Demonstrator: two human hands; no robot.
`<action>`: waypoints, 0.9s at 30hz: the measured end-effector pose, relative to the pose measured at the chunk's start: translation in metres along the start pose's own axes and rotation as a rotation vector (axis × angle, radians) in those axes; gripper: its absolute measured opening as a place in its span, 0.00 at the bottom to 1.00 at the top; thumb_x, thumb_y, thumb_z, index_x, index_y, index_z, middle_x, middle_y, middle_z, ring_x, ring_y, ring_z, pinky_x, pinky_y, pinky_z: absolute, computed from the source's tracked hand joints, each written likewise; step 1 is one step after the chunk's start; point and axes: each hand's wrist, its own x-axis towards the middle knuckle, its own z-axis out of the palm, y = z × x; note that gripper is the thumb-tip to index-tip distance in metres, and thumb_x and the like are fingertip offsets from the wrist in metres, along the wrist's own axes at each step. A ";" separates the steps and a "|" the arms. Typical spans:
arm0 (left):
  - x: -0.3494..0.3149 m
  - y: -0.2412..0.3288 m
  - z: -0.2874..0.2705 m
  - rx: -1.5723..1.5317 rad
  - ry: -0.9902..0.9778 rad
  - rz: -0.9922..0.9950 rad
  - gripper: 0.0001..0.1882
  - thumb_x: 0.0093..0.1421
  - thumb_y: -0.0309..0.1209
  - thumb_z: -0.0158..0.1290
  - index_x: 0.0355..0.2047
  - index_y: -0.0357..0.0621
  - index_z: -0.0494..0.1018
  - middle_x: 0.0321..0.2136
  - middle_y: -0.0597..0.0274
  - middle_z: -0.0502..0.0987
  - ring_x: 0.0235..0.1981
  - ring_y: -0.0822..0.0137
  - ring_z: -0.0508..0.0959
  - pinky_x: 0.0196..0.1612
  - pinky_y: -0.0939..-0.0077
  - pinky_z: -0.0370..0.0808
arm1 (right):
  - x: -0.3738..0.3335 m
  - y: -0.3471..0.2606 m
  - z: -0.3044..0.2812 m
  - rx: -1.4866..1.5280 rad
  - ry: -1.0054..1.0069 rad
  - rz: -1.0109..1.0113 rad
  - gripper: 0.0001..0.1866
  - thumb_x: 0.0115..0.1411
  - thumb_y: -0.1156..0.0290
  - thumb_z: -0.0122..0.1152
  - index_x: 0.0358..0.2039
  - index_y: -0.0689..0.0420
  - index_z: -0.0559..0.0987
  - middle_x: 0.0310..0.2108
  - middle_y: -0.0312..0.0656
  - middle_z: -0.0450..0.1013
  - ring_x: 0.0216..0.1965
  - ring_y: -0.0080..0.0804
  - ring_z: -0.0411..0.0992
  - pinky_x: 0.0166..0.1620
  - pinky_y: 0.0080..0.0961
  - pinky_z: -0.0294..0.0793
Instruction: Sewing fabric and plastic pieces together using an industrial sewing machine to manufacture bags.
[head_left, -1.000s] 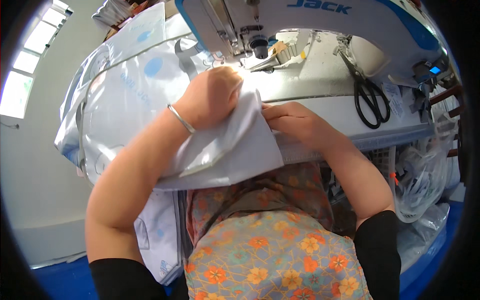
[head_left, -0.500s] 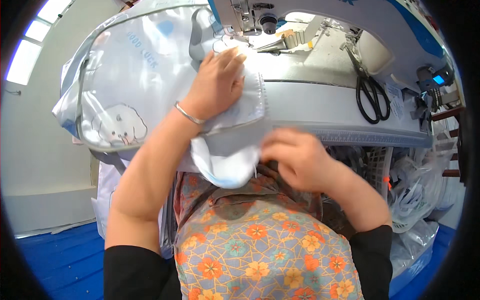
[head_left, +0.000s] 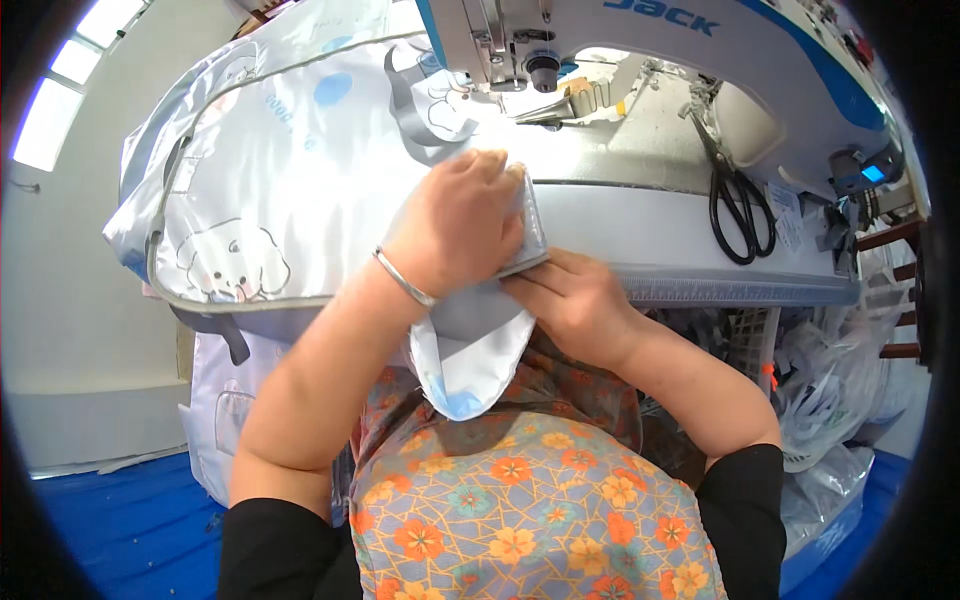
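White cloth (head_left: 485, 372) lies partly hidden by the hands (head_left: 460, 222), grip unclear.

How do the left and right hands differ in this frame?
The left hand lies farther from the body than the right hand. The left hand has a silver bangle at its wrist; the right hand has none. The left hand points mostly away from the body, the right hand leftward. Both are bare and touch grey-and-white fabric.

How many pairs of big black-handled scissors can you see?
1. The scissors lie on the sewing table, ahead and right of the right hand, near the sewing machine. Others may be hidden under the printed fabric.
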 end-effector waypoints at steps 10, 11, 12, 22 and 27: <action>0.014 -0.035 -0.006 -0.047 -0.039 -0.040 0.09 0.52 0.29 0.54 0.32 0.39 0.75 0.34 0.51 0.76 0.39 0.50 0.78 0.43 0.56 0.77 | 0.020 0.008 -0.002 0.055 -0.093 0.142 0.17 0.44 0.83 0.63 0.38 0.60 0.82 0.38 0.47 0.79 0.42 0.48 0.78 0.45 0.38 0.80; 0.014 -0.036 -0.010 -0.060 -0.048 -0.036 0.09 0.53 0.30 0.54 0.32 0.39 0.75 0.34 0.51 0.76 0.39 0.49 0.78 0.42 0.55 0.77 | 0.022 0.006 -0.003 0.049 -0.107 0.148 0.17 0.44 0.84 0.63 0.38 0.59 0.82 0.39 0.47 0.79 0.42 0.48 0.78 0.46 0.38 0.80; 0.012 -0.036 -0.015 -0.057 -0.046 -0.041 0.09 0.53 0.30 0.54 0.32 0.39 0.75 0.34 0.51 0.76 0.39 0.49 0.78 0.42 0.55 0.77 | 0.024 0.004 -0.002 0.046 -0.121 0.152 0.18 0.44 0.84 0.63 0.39 0.59 0.82 0.39 0.47 0.79 0.43 0.48 0.78 0.46 0.38 0.79; -0.143 0.039 -0.112 -0.701 0.420 -0.257 0.11 0.58 0.21 0.53 0.41 0.34 0.77 0.41 0.49 0.79 0.40 0.55 0.79 0.47 0.67 0.76 | 0.036 -0.001 -0.025 0.000 -0.216 0.083 0.20 0.40 0.80 0.68 0.39 0.59 0.82 0.47 0.48 0.78 0.49 0.50 0.76 0.52 0.38 0.78; -0.258 0.008 -0.064 -1.074 0.663 -1.189 0.17 0.68 0.36 0.48 0.51 0.40 0.74 0.48 0.57 0.78 0.46 0.60 0.79 0.50 0.61 0.74 | 0.041 -0.034 -0.035 0.331 -0.365 0.091 0.14 0.49 0.73 0.70 0.38 0.57 0.83 0.45 0.45 0.79 0.47 0.44 0.78 0.50 0.41 0.76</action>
